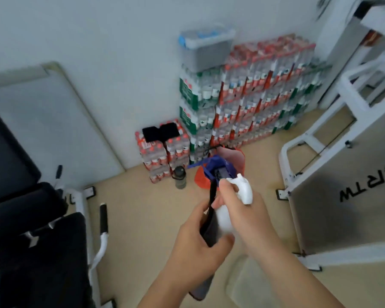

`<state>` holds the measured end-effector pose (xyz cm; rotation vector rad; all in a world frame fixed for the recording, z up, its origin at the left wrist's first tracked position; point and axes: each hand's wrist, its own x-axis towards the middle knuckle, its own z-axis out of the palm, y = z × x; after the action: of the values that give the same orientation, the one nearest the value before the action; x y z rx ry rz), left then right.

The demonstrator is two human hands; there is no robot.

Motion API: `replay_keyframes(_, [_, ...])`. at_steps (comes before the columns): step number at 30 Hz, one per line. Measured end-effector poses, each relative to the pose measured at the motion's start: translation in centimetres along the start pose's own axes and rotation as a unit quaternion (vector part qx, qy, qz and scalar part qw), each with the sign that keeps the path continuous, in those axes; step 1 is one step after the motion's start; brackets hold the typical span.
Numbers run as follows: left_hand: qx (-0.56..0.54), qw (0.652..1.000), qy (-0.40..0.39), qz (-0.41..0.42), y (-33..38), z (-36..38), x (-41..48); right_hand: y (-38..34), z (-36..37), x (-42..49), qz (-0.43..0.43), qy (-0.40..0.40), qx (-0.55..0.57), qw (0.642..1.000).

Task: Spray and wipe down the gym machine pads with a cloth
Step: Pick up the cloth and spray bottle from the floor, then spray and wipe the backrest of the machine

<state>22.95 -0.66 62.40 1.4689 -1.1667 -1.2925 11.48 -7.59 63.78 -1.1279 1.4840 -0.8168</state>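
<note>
My right hand grips a white spray bottle by its neck, the trigger head pointing up and away. My left hand holds a dark cloth; the cloth hangs down below the hand and its upper end rises beside the bottle. Both hands are close together in the lower middle of the view, above the beige floor. Black machine pads on a white frame sit at the left edge, apart from both hands.
Stacked packs of bottled water fill the corner, a grey box on top. A dark bottle and red and blue bags stand on the floor. A white machine frame with a grey panel is on the right.
</note>
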Motion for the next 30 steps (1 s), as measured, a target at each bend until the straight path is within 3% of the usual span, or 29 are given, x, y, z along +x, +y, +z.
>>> replay_keyframes(4, [0.149,0.985,0.077,0.045,3.8,-6.0,0.2,-6.6,6.1,-1.7,-0.034,-0.020,0.023,0.999])
replay_keyframes(8, [0.333,0.933,0.129,0.048,5.7,-10.6,1.8,-10.2,10.1,-0.9,-0.080,-0.085,0.011,0.993])
replay_keyframes(12, [0.304,0.934,0.179,0.055,6.5,-14.0,4.5,-12.5,12.7,2.6,-0.097,-0.173,-0.015,0.980])
replay_keyframes(16, [0.281,0.929,0.230,0.073,7.4,-17.9,7.4,-13.6,14.8,7.4,-0.173,-0.276,-0.049,0.944])
replay_keyframes(20, [0.348,0.901,0.253,0.048,8.8,-20.6,10.3,-14.9,18.0,11.9,-0.166,-0.380,-0.060,0.908])
replay_keyframes(23, [0.279,0.911,0.304,-0.015,8.9,-22.5,12.0,-15.6,21.7,14.1,-0.156,-0.372,-0.028,0.915])
replay_keyframes(27, [0.125,0.914,0.371,-0.109,7.6,-26.1,11.9,-16.0,27.8,15.4,-0.069,-0.320,0.031,0.944])
replay_keyframes(30, [0.006,0.892,0.402,-0.207,5.8,-30.3,10.2,-17.3,33.2,15.8,-0.078,-0.332,0.007,0.940])
